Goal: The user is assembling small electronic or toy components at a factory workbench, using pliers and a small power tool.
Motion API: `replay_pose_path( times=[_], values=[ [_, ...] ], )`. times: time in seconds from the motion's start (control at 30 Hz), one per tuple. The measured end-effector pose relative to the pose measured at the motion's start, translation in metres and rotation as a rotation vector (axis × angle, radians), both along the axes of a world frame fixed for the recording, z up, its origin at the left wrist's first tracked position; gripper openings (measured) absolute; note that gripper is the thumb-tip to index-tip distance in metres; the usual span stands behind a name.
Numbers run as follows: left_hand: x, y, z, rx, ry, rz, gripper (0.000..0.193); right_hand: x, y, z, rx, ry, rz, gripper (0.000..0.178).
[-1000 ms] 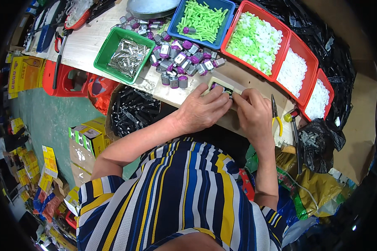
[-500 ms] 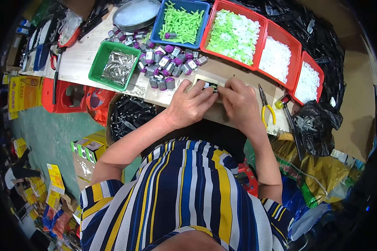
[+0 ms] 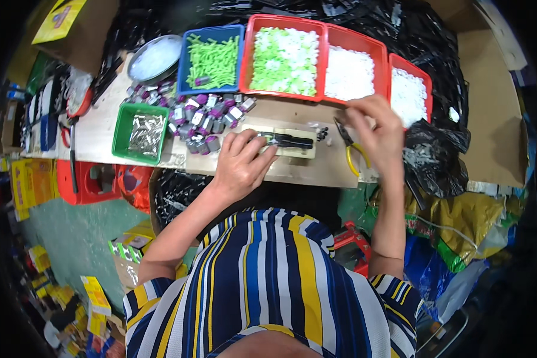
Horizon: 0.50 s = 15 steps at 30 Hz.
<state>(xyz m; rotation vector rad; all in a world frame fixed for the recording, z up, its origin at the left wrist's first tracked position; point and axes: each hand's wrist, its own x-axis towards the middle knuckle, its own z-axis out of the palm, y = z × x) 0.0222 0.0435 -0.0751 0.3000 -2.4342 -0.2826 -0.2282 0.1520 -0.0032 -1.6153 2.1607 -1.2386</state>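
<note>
Tabletop stands over green floor, hands half-curled, left on beige block, right's hold unclear.

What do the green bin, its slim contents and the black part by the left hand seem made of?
Green bin: probably smooth plastic, evenly coloured. Slim contents: likely bare metal, silvery, glinting. Black part: perhaps glossy plastic, faint highlights; coated metal possible.
</note>
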Motion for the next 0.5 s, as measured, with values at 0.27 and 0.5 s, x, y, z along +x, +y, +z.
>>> replay_pose_path(
  times=[0.27,0.5],
  values=[
    [0.018,-0.014,0.028,0.155,0.106,0.073,0.027,-0.101,0.026,-0.007,0.429,0.401,-0.303,0.017],
    [0.074,-0.066,0.054,0.110,0.101,0.456,0.017,-0.125,0.018,-0.014,0.586,0.387,-0.201,0.015]
  ],
)
